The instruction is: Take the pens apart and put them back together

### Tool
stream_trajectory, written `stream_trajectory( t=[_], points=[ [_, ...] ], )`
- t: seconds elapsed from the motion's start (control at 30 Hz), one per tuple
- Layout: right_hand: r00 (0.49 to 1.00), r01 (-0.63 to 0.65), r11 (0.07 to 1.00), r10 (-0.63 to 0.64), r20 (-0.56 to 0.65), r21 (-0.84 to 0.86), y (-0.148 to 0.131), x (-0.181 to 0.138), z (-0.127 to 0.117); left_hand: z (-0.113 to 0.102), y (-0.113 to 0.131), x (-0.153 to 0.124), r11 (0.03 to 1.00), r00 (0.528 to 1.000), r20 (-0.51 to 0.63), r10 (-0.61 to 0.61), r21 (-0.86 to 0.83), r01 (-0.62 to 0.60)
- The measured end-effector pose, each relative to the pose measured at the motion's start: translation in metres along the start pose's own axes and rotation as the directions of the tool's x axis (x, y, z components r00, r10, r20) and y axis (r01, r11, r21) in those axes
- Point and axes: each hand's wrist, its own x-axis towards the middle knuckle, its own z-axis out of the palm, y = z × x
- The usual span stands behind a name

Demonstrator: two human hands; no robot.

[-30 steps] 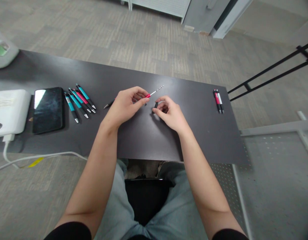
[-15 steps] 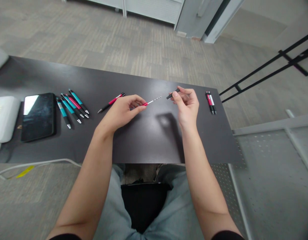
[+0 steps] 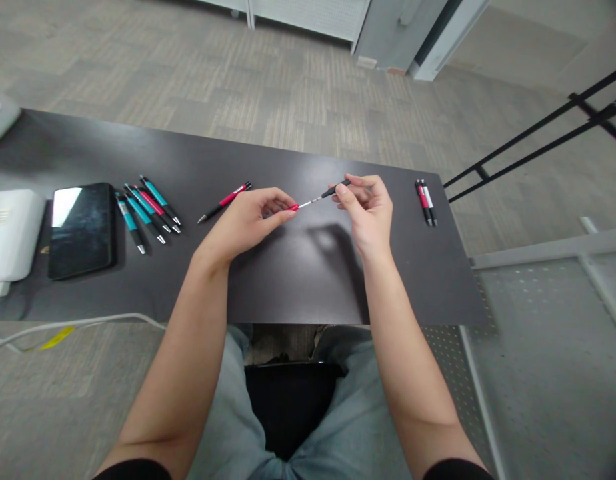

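Note:
Between thumb and fingers, my left hand (image 3: 258, 217) pinches a red pen barrel (image 3: 294, 207); a thin white refill (image 3: 308, 203) sticks out of it to the right. My right hand (image 3: 368, 210) is closed on a black pen grip (image 3: 335, 190), whose lower left end meets the refill's tip. How far the refill reaches inside the grip I cannot tell. Just left of my left hand lies a red and black pen (image 3: 225, 201) on the dark table. Two more pens (image 3: 426, 203), one red and one white with black, lie side by side to the right of my right hand.
On the left of the dark table (image 3: 298, 287) lie several teal pens (image 3: 131, 223) with a red pen (image 3: 161, 210) among them. A black tablet (image 3: 82, 230) and a white box (image 3: 13, 233) stand farther left. A white cable (image 3: 113, 319) runs along the front edge.
My right hand has moved slightly left, bringing the black grip onto the end of the refill; a gap was between them before. My left hand holds the red barrel nearly still.

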Motion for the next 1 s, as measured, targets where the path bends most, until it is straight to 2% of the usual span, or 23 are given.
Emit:
stream_trajectory(
  t=[0.3, 0.57, 0.73, 0.9, 1.0],
  points=[
    [0.996, -0.062, 0.997, 0.059, 0.065, 0.055, -0.014, -0.001, -0.002, -0.001, 0.0, 0.0, 0.999, 1.0, -0.014, -0.028, 0.021, 0.028],
    [0.971, -0.108, 0.993, 0.094, 0.22, 0.049, -0.017, -0.007, 0.008, 0.003, 0.001, 0.0, 0.999, 1.0, 0.003, 0.004, -0.042, -0.004],
    [0.961, -0.11, 0.99, 0.13, 0.244, -0.093, -0.02, -0.006, 0.008, 0.003, 0.001, 0.0, 1.0, 1.0, -0.004, 0.014, -0.013, -0.014],
    [0.968, 0.044, 0.946, 0.039, 0.248, -0.322, -0.03, -0.01, 0.005, 0.003, 0.005, 0.0, 0.999, 0.999, 0.011, 0.038, 0.021, -0.038],
    [0.963, 0.07, 0.896, 0.053, 0.264, -0.438, -0.031, -0.011, 0.004, 0.003, 0.006, 0.0, 0.998, 0.998, 0.03, 0.049, 0.029, -0.05]
  ],
)
